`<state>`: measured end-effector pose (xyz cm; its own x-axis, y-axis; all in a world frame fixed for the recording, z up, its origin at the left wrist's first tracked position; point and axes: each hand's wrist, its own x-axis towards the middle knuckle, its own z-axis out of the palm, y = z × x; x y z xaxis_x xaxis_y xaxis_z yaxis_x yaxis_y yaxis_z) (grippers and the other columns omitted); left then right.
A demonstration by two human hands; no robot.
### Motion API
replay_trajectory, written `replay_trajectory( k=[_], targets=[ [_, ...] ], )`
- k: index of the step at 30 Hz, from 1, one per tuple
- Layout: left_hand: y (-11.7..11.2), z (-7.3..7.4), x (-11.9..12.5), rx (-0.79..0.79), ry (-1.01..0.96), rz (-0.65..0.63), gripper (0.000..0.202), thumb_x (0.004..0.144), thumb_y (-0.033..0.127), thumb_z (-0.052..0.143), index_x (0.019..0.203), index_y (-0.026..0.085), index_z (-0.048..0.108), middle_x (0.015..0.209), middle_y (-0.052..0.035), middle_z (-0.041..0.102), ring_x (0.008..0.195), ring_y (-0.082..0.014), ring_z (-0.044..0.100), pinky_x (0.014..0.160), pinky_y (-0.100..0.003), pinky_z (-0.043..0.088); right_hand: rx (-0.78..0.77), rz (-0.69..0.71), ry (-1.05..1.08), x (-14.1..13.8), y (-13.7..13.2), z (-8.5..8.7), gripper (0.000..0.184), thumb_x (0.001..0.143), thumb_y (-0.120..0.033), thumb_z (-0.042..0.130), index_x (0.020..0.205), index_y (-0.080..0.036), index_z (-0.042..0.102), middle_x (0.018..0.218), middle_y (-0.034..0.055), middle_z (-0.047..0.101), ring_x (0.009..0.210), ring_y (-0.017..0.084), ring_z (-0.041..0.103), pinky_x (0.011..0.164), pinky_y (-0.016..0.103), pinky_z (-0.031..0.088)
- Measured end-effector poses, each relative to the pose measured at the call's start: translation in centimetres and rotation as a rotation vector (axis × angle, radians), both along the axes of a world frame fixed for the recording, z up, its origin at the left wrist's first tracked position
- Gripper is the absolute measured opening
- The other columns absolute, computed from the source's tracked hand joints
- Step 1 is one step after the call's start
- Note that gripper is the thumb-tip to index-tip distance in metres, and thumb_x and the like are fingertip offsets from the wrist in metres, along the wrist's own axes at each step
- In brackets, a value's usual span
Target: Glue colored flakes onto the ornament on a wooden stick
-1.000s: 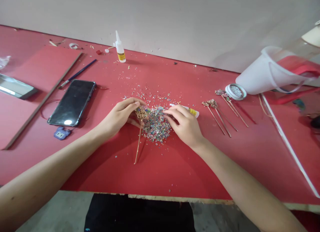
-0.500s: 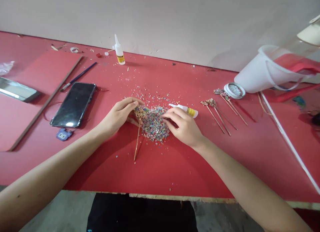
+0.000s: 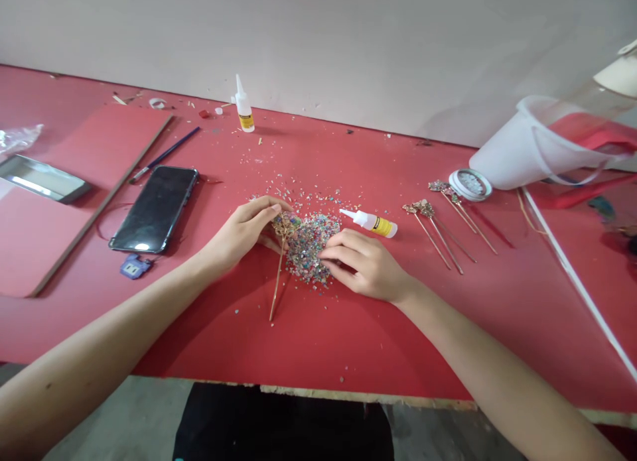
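Between the thumb and fingers of my left hand [image 3: 251,225] is the ornate head of a gold hairpin [image 3: 279,268], set with colourful pieces. Its long stem points down toward me. A pile of small multicoloured chips [image 3: 311,252] lies on the red table just right of the hairpin head. My right hand [image 3: 365,262] rests at the right side of this pile, its fingers drawn together and touching the chips; anything pinched in them is too small to make out. Beyond that hand a glue bottle [image 3: 373,223] lies on its side, nozzle to the left.
Several finished-looking hairpins [image 3: 435,232] lie to the right, near a small round container [image 3: 470,184] and a tilted white bucket [image 3: 517,149]. Left stand a phone [image 3: 154,209], a brush [image 3: 166,154] and a board [image 3: 114,182]. Another glue bottle [image 3: 245,113] stands upright at the back.
My right hand has come down a little, away from the lying glue bottle, and now sits lower at the chip pile. My left hand keeps hold of the hairpin. The view has shifted slightly.
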<state>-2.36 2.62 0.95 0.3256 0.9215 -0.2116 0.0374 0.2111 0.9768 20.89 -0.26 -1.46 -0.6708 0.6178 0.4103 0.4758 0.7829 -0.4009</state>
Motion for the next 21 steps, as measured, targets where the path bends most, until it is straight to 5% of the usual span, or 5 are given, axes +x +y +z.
replay_trajectory(
  k=[2, 10, 21],
  targets=[
    [-0.01, 0.04, 0.03, -0.003, 0.001, -0.002, 0.019, 0.088, 0.03, 0.048, 0.097, 0.016, 0.058, 0.078, -0.0012, 0.055, 0.057, -0.0112, 0.06, 0.054, -0.027, 0.056, -0.007, 0.023, -0.019, 0.09, -0.06, -0.01, 0.012, 0.086, -0.018, 0.053, 0.096, -0.02, 0.061, 0.089, 0.0042, 0.061, 0.085, 0.015, 0.057, 0.076, 0.03, 0.051],
    [0.05, -0.33, -0.2, -0.006, -0.03, -0.023, 0.021, 0.088, 0.033, 0.049, 0.098, 0.016, 0.058, 0.076, -0.0021, 0.059, 0.059, -0.0119, 0.06, 0.055, -0.027, 0.056, 0.016, -0.282, -0.004, 0.76, 0.46, -0.43, 0.014, 0.086, -0.019, 0.053, 0.097, -0.021, 0.061, 0.094, 0.0057, 0.062, 0.089, 0.018, 0.059, 0.08, 0.035, 0.051],
    [-0.05, -0.11, -0.05, 0.013, 0.008, -0.015, 0.021, 0.089, 0.032, 0.048, 0.097, 0.015, 0.057, 0.076, -0.0011, 0.056, 0.058, -0.0115, 0.061, 0.055, -0.025, 0.056, -0.037, 0.009, -0.03, 1.02, -0.09, 0.03, 0.013, 0.085, -0.017, 0.053, 0.096, -0.021, 0.06, 0.09, 0.0028, 0.062, 0.085, 0.013, 0.058, 0.073, 0.028, 0.051]
  ],
)
